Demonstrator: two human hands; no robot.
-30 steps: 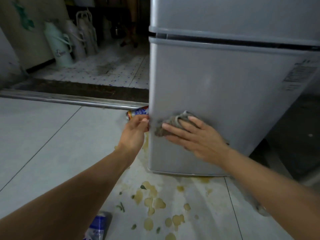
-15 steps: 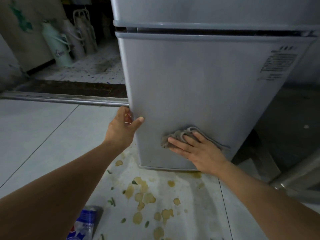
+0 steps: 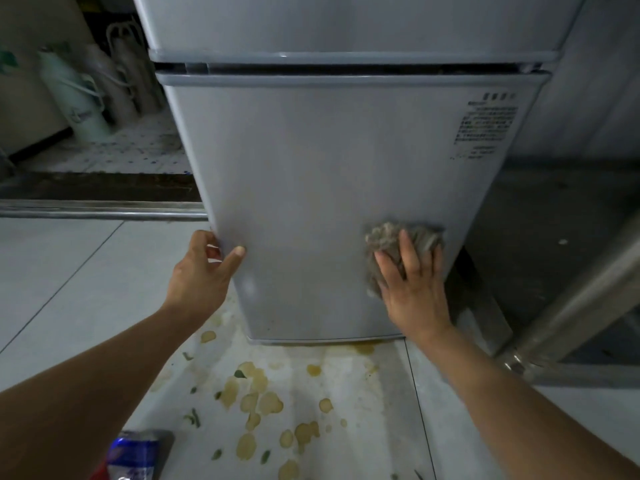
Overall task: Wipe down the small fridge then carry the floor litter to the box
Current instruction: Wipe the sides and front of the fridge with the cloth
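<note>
The small grey fridge point(image 3: 322, 174) stands in front of me with two doors. My left hand point(image 3: 202, 271) grips the lower door's left edge, thumb on the front face. With straight fingers my right hand point(image 3: 410, 289) presses a grey rag point(image 3: 388, 239) flat against the lower door near its right edge. A crumpled blue and white wrapper point(image 3: 133, 452) lies on the floor at the bottom left. Yellowish stains and small green scraps point(image 3: 258, 400) spot the tiles below the fridge.
A metal door rail point(image 3: 100, 211) crosses the floor at left, with pale thermos jugs point(image 3: 74, 95) beyond it on patterned tiles. A metal leg point(image 3: 581, 299) slants at the right beside a dark floor area.
My right hand has slid the rag to the right across the lower door, from its left side toward the right edge. The left hand keeps its hold on the door's left edge.
</note>
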